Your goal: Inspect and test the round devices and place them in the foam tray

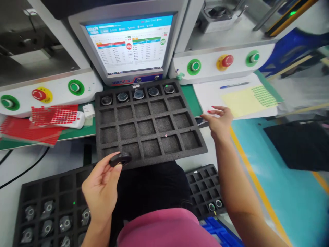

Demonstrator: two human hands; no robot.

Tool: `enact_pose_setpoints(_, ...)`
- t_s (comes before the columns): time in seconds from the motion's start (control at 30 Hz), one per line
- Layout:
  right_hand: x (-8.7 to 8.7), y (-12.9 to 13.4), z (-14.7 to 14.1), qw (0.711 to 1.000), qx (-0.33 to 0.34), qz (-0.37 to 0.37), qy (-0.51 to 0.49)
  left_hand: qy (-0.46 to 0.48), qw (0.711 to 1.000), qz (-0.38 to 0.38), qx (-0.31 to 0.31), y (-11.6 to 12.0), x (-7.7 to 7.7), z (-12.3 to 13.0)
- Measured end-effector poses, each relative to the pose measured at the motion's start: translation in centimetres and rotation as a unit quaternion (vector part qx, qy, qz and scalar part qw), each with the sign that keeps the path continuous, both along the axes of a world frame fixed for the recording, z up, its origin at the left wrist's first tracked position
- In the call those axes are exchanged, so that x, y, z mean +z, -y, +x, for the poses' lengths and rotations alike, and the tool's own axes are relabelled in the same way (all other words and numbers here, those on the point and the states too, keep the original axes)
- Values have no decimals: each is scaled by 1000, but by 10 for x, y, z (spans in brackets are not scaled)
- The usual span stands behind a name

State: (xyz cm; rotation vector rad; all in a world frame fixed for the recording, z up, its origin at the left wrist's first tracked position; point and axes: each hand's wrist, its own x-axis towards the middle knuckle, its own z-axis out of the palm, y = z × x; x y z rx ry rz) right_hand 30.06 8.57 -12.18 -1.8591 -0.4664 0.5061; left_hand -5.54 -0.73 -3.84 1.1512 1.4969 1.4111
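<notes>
as left hand (101, 188) pinches one black ring (120, 159), right hand (221, 122) open, five discs (138, 94) in one tray (147, 118)

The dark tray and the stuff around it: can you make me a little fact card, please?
Tray: dark, five round parts in its far row
Left hand: pinching a black ring at the tray's near edge
Right hand: beside the tray, nothing seen in it
Screen: red NG, green OK
Pen: blue, lying on white paper
Yellow sheet: green marks at one end
</notes>
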Motion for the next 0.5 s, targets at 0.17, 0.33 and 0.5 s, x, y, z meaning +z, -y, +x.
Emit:
enact_pose_setpoints(0.17,14,3,-11,998,-9,-56,-7,75,996,-20,-54,-2,4,1)
enact_pose_setpoints(0.33,40,7,-26,998,-12,-65,-19,128,988,-46,-72,1,11,-4)
enact_pose_setpoints(0.5,71,21,-40,998,-45,43,-15,140,988,-41,-40,-11,25,-20)
